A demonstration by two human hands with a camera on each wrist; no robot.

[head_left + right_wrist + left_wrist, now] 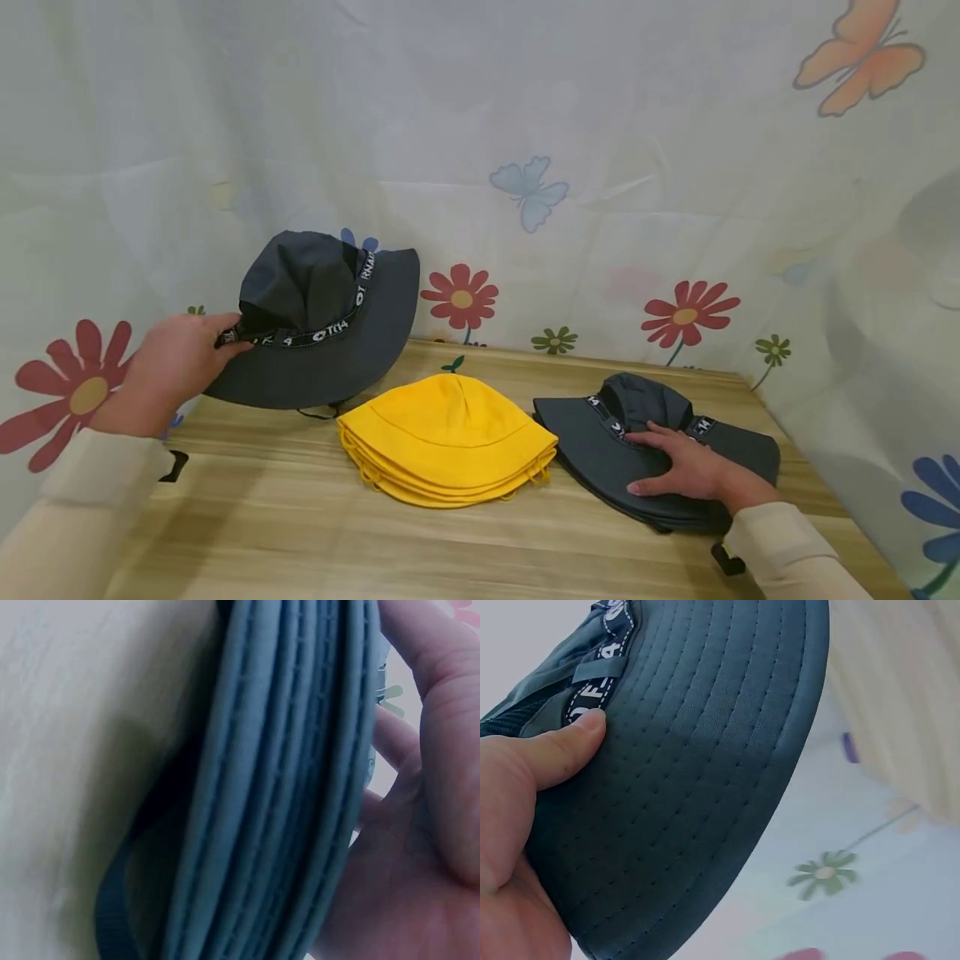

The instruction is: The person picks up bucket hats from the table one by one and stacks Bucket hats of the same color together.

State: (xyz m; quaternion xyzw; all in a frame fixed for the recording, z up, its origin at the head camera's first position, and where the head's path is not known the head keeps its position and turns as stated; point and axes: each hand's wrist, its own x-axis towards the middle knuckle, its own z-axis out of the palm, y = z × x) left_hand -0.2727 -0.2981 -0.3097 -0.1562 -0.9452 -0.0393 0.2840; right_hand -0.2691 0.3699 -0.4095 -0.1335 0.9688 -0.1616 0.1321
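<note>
- The left hand (174, 360) pinches the lifted grey hat (322, 321) by its brim, left of and behind the yellow hats (447, 442).
- The right hand (686, 468) lies flat, fingers straight, on the grey stack (600, 458) right of the yellow hats.
- Looks like sorting mid-carry; next it needs a place to land.

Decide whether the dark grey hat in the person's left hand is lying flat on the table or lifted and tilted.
Lifted and tilted: the left hand grips the dark grey hat by its brim, which slants above the table.

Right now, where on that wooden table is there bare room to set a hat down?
The near strip of table in front of the yellow hats is bare. The far edge is crowded: the left hand holds a grey hat, and the right hand presses the grey stack.
</note>
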